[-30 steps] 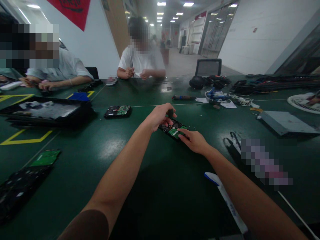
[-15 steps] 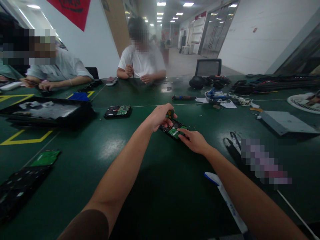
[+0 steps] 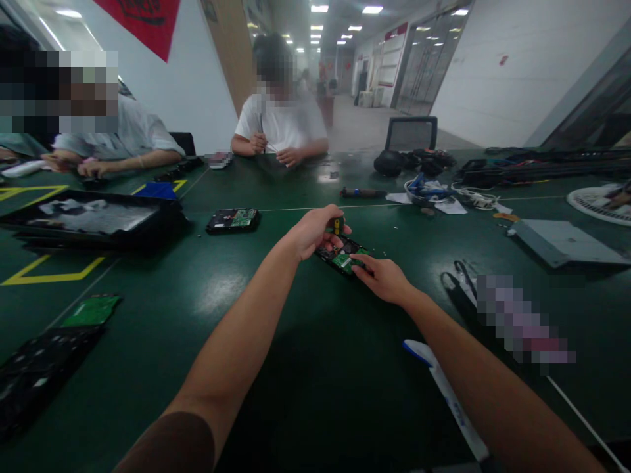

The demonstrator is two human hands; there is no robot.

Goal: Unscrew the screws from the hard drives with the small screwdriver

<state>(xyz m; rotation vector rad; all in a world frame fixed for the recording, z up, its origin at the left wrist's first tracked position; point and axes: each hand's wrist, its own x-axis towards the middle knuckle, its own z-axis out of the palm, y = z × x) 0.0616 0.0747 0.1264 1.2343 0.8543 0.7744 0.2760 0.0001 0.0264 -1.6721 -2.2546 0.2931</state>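
A black hard drive [image 3: 344, 261] with a green circuit board lies on the green table between my hands. My left hand [image 3: 318, 231] is closed around the black and yellow handle of a screwdriver [image 3: 337, 225], held upright over the drive's far part. Fingers hide its shaft and tip. From the right, my right hand [image 3: 383, 277] grips the near edge of the drive, fingertips at the circuit board. Several tiny bits, perhaps screws, lie just beyond the drive.
Another hard drive [image 3: 233, 221] sits to the left, near stacked black trays [image 3: 98, 220]. More drives [image 3: 54, 355] lie at lower left. A metal case [image 3: 566, 242], a lanyard with a blurred card [image 3: 522, 318] and a white-and-blue strap [image 3: 453, 394] are on the right. Two people sit across the table.
The screwdriver handle has turned in my left hand, bringing its yellow marks into sight. Both hands and the hard drive stay in place. The person opposite has shifted their hands slightly.
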